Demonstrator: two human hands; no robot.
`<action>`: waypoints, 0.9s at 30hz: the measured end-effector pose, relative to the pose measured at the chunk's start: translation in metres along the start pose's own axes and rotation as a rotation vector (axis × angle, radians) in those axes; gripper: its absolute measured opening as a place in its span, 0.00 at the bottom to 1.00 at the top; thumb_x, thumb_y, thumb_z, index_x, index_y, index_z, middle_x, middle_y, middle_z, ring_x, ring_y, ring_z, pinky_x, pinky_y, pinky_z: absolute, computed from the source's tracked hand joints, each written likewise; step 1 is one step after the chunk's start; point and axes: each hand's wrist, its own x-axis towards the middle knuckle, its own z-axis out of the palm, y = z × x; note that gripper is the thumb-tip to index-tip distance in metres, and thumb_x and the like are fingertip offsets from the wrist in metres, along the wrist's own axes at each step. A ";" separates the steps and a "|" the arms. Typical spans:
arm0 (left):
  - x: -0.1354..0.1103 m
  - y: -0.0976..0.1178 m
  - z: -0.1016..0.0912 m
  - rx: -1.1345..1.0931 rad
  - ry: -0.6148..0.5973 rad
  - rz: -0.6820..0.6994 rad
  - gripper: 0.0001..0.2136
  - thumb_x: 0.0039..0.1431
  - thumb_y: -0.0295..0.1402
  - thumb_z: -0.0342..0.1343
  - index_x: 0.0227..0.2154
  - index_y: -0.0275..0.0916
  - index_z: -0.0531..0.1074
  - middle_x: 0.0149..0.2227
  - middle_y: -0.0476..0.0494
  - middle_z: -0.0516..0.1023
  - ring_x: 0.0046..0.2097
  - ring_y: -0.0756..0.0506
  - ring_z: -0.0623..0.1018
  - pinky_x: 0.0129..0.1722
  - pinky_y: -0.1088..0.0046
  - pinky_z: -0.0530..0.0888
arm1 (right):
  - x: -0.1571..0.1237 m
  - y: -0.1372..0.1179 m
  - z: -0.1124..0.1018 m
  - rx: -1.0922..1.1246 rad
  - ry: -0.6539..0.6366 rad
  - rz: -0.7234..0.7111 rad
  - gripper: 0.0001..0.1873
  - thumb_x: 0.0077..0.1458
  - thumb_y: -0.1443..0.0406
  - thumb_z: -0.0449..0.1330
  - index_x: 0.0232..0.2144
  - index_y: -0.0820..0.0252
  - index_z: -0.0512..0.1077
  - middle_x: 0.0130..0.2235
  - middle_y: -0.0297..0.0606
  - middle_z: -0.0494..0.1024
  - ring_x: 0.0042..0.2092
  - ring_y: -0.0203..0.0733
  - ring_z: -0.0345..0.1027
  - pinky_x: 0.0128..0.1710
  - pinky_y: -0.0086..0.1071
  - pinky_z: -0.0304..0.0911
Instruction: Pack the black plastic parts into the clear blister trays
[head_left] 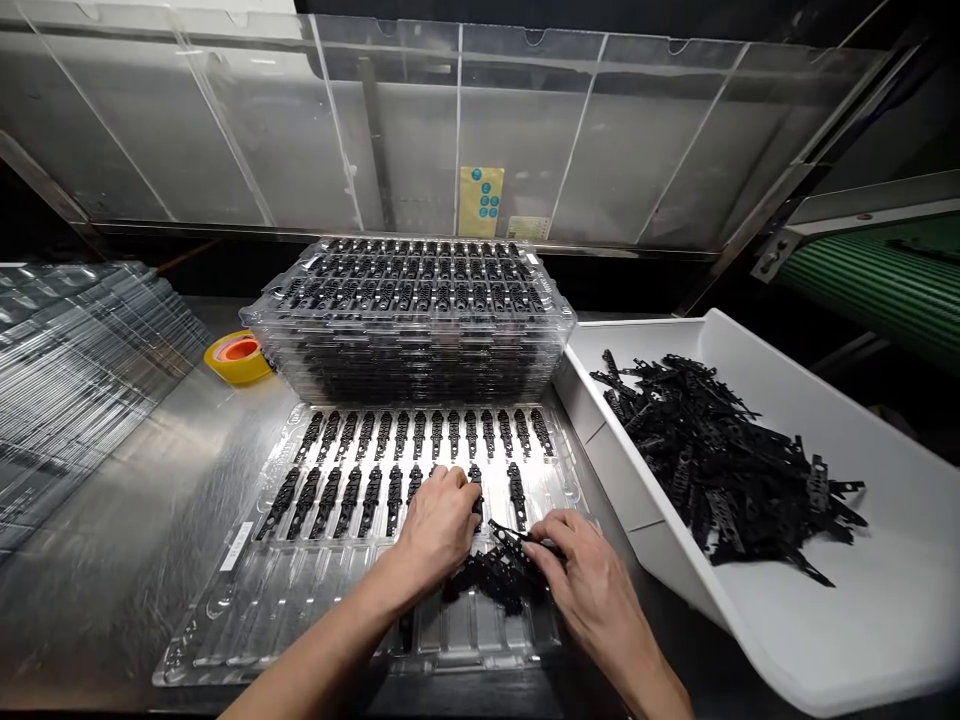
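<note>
A clear plastic tray lies in front of me, with two rows of slim black plastic parts set in its slots. My left hand is over the second row, its fingers closed on a black part at a slot; the fingertips are partly hidden. To its right, my right hand pinches another black part between thumb and fingers. Beneath and between the hands, a loose pile of the same parts rests on the tray's lower slots.
Behind the tray stands a stack of filled clear trays. A white bin on the right holds many loose black parts. Yellow tape and a stack of clear trays are on the left. A transparent panel rises behind.
</note>
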 end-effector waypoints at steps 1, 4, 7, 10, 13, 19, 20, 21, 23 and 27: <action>0.000 0.001 0.000 -0.003 0.006 -0.001 0.08 0.57 0.27 0.53 0.38 0.37 0.74 0.37 0.42 0.72 0.40 0.43 0.70 0.36 0.68 0.70 | 0.001 -0.001 -0.005 0.036 0.012 -0.005 0.07 0.61 0.64 0.54 0.35 0.57 0.72 0.38 0.37 0.73 0.39 0.41 0.68 0.38 0.34 0.63; -0.005 0.006 -0.002 -0.005 0.030 0.000 0.08 0.59 0.26 0.51 0.38 0.36 0.74 0.37 0.41 0.71 0.40 0.43 0.69 0.37 0.66 0.69 | 0.010 -0.005 -0.023 0.042 -0.018 -0.057 0.13 0.64 0.63 0.49 0.44 0.54 0.73 0.37 0.37 0.73 0.37 0.40 0.68 0.36 0.33 0.62; -0.020 0.011 0.000 0.001 0.035 0.016 0.07 0.59 0.25 0.51 0.36 0.35 0.73 0.35 0.42 0.71 0.37 0.44 0.68 0.34 0.66 0.69 | 0.030 -0.013 -0.037 -0.133 -0.135 -0.115 0.18 0.65 0.67 0.45 0.43 0.53 0.74 0.33 0.37 0.71 0.34 0.39 0.65 0.32 0.31 0.58; -0.040 0.018 0.005 0.021 0.054 0.048 0.04 0.58 0.26 0.54 0.34 0.35 0.73 0.35 0.43 0.72 0.36 0.44 0.69 0.33 0.65 0.69 | 0.059 -0.022 -0.038 -0.300 -0.293 -0.159 0.20 0.59 0.75 0.47 0.31 0.56 0.76 0.29 0.37 0.70 0.32 0.38 0.63 0.28 0.30 0.52; -0.056 0.024 0.015 0.056 0.124 0.072 0.02 0.56 0.27 0.56 0.33 0.37 0.72 0.37 0.43 0.73 0.37 0.42 0.69 0.34 0.63 0.70 | 0.084 -0.026 -0.024 -0.336 -0.396 -0.205 0.19 0.50 0.80 0.50 0.22 0.59 0.75 0.27 0.37 0.69 0.32 0.37 0.62 0.27 0.29 0.49; -0.074 0.030 0.037 0.114 0.305 0.080 0.09 0.58 0.23 0.52 0.41 0.35 0.70 0.40 0.40 0.73 0.37 0.41 0.70 0.33 0.63 0.70 | 0.098 -0.024 0.000 -0.338 -0.401 -0.250 0.17 0.55 0.77 0.50 0.30 0.58 0.77 0.34 0.41 0.71 0.38 0.41 0.63 0.33 0.30 0.53; -0.076 0.029 0.039 0.096 0.339 0.076 0.09 0.58 0.24 0.51 0.42 0.35 0.70 0.41 0.39 0.73 0.38 0.41 0.70 0.33 0.63 0.70 | 0.096 -0.023 0.001 -0.336 -0.394 -0.252 0.17 0.56 0.76 0.50 0.31 0.58 0.77 0.35 0.41 0.71 0.38 0.41 0.63 0.34 0.30 0.54; -0.077 0.026 0.039 0.076 0.367 0.069 0.09 0.59 0.23 0.51 0.42 0.34 0.70 0.42 0.38 0.73 0.38 0.41 0.70 0.33 0.63 0.70 | 0.094 -0.023 0.001 -0.334 -0.380 -0.251 0.15 0.57 0.75 0.51 0.31 0.58 0.76 0.35 0.40 0.71 0.38 0.41 0.63 0.34 0.31 0.55; -0.075 0.017 0.037 0.069 0.408 0.039 0.11 0.59 0.20 0.49 0.42 0.32 0.70 0.43 0.38 0.73 0.38 0.42 0.70 0.32 0.66 0.70 | 0.091 -0.024 0.003 -0.327 -0.337 -0.240 0.12 0.58 0.73 0.52 0.36 0.59 0.75 0.37 0.41 0.72 0.40 0.43 0.64 0.36 0.32 0.57; -0.060 -0.002 0.027 0.162 0.304 -0.071 0.14 0.56 0.14 0.46 0.40 0.32 0.72 0.35 0.41 0.75 0.33 0.44 0.70 0.29 0.69 0.68 | 0.086 -0.024 0.010 -0.306 -0.233 -0.203 0.17 0.55 0.73 0.58 0.48 0.62 0.68 0.46 0.43 0.71 0.44 0.44 0.65 0.39 0.34 0.63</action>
